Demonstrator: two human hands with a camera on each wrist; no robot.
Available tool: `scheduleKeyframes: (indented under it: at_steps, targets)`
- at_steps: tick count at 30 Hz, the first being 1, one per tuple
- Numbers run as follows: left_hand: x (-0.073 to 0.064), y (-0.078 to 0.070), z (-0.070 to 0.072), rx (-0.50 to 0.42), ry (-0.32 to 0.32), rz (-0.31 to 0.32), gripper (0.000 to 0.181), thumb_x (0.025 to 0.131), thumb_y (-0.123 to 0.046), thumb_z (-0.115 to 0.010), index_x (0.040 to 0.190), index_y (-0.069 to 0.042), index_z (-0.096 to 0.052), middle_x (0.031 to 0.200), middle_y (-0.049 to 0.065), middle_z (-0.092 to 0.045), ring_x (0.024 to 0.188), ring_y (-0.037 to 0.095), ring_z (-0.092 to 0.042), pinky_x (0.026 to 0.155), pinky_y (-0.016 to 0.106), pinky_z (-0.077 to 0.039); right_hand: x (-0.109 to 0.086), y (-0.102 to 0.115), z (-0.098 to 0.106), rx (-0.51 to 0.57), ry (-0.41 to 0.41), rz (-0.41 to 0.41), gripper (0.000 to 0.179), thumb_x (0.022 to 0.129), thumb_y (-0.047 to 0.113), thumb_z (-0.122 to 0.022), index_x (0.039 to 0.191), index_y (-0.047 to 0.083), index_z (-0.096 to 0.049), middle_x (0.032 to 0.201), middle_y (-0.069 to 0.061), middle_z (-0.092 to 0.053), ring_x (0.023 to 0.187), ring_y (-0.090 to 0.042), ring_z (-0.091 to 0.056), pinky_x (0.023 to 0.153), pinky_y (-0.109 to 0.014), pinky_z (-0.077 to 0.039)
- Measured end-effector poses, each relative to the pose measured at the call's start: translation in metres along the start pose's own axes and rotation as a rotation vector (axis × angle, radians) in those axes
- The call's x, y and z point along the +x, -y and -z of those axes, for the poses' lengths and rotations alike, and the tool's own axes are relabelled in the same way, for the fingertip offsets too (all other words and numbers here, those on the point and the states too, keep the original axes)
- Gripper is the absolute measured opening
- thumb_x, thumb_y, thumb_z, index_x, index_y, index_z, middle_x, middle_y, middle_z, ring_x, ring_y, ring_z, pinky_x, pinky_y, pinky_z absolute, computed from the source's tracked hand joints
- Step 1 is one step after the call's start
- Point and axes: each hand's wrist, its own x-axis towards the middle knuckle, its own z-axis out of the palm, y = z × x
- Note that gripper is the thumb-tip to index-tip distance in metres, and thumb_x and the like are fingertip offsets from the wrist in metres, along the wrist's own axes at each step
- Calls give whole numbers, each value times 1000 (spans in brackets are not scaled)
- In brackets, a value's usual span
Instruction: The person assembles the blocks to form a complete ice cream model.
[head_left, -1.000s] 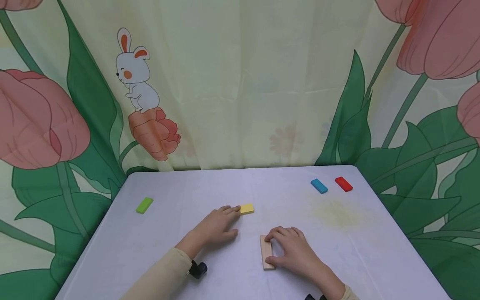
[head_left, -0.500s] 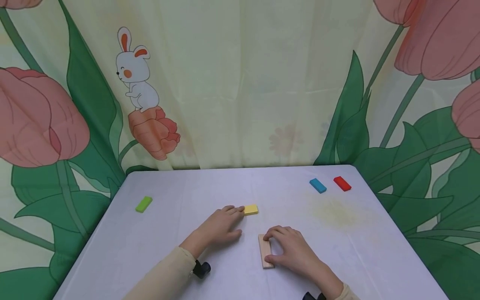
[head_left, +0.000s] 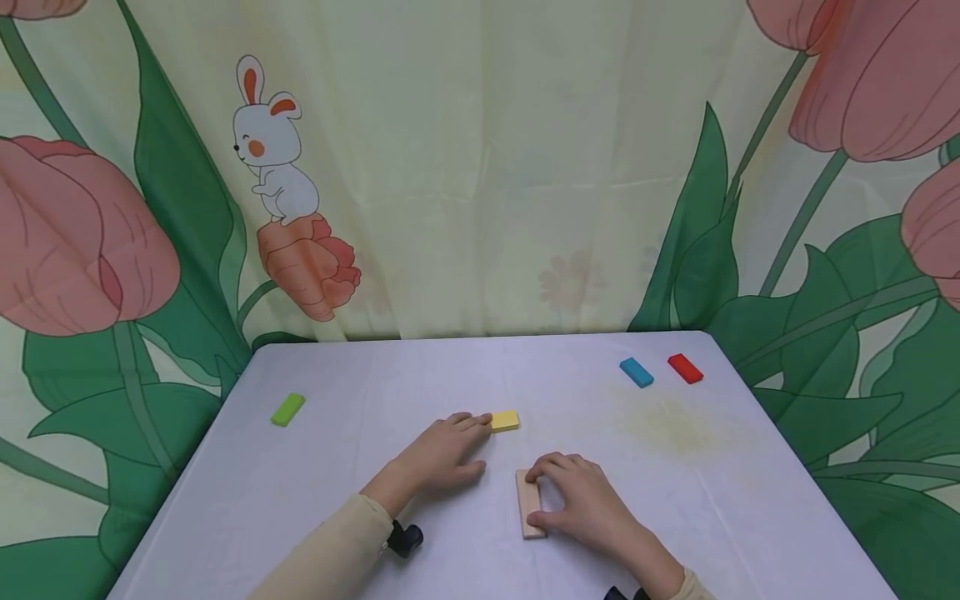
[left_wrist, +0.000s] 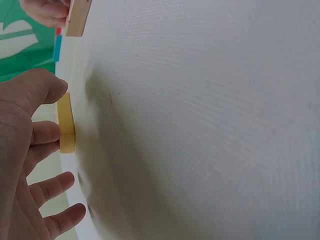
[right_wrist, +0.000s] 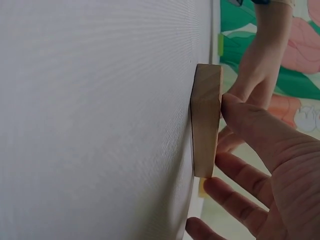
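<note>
My left hand (head_left: 442, 457) reaches forward with its fingers extended, fingertips on the left end of a yellow block (head_left: 506, 420) lying flat on the table. In the left wrist view the index and middle fingertips meet the yellow block (left_wrist: 66, 122), while the other fingers spread past it. Closer to me, a plain wooden block (head_left: 528, 504) lies lengthwise. My right hand (head_left: 583, 500) rests on its right side, thumb at the near part and index finger at the far part. Seen from the right wrist, the thumb and fingertips touch the upper face of the wooden block (right_wrist: 206, 120).
A green block (head_left: 288, 410) lies at the left of the white table (head_left: 225, 517). Toward the back right are a blue block (head_left: 637, 372) and a red block (head_left: 686, 368). Behind the table hangs a curtain (head_left: 480, 167) printed with tulips and a rabbit.
My left hand and the yellow block have slid a little to the right. The right hand stays at the wooden block, with hardly any shift.
</note>
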Motion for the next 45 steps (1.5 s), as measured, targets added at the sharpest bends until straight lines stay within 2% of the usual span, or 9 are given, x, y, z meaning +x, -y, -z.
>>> scheduleKeyframes:
  at_steps: [5, 9, 17, 23, 25, 29, 34, 38, 45]
  targets:
    - [1, 2, -4, -22, -40, -12, 58, 101, -42, -58, 152, -17, -50, 164, -3, -42, 151, 29, -39, 117, 55, -41, 0, 1, 0, 11, 10, -7, 45, 75, 55, -87, 110, 32, -70, 125, 8, -66, 120, -23, -58, 101, -59, -46]
    - [1, 2, -10, -170, -113, 31, 57, 101, -34, -60, 154, -15, -48, 163, 1, -44, 150, 29, -41, 120, 53, -39, 2, 1, 0, 70, 13, -14, 40, 81, 56, -82, 112, 32, -70, 126, 9, -66, 121, -23, -59, 102, -58, -46]
    - [5, -5, -7, -832, -237, 352, 47, 105, -28, -55, 149, -12, -52, 152, 14, -54, 140, 37, -52, 112, 58, -46, 20, -4, 6, 336, -17, -100, 25, 96, 31, -73, 120, 23, -70, 121, 6, -68, 119, -21, -64, 103, -52, -53]
    - [8, -8, -2, -1014, -229, 509, 44, 103, -30, -53, 143, -12, -59, 148, 9, -58, 124, 29, -62, 105, 51, -52, 35, -7, 15, 501, -11, -204, 28, 101, 21, -67, 128, 17, -69, 128, -1, -70, 116, -22, -66, 96, -47, -58]
    - [9, -9, -3, -1069, -235, 515, 45, 102, -29, -53, 142, -9, -59, 145, 11, -60, 120, 27, -64, 105, 48, -53, 40, -7, 16, 559, -1, -215, 31, 103, 18, -62, 134, 15, -66, 135, -4, -67, 122, -26, -65, 102, -50, -55]
    - [6, -9, -3, -1224, -249, 487, 46, 105, -23, -49, 143, 3, -53, 145, 21, -58, 131, 32, -61, 111, 45, -50, 50, -4, 13, 712, 25, -220, 44, 102, 6, -48, 145, 8, -58, 149, -12, -58, 139, -35, -55, 113, -60, -45]
    - [5, -11, -5, -1365, -249, 480, 47, 107, -18, -44, 145, 10, -47, 148, 27, -53, 139, 37, -53, 113, 43, -49, 61, 0, 8, 813, 19, -243, 57, 96, 1, -43, 152, 4, -49, 157, -18, -49, 145, -40, -46, 93, -45, -54]
    - [5, -16, -4, -1414, -241, 479, 47, 107, -19, -45, 145, 9, -47, 147, 26, -53, 138, 35, -55, 111, 42, -51, 65, 0, 7, 841, 13, -262, 57, 97, 1, -45, 154, 2, -45, 157, -20, -48, 145, -40, -46, 84, -34, -50]
    - [8, -27, -5, -1417, -225, 454, 48, 106, -20, -47, 146, 7, -48, 147, 24, -54, 136, 34, -55, 112, 41, -50, 64, -3, 7, 880, 32, -283, 56, 100, 4, -45, 155, -1, -40, 158, -21, -47, 147, -40, -43, 108, -52, -48]
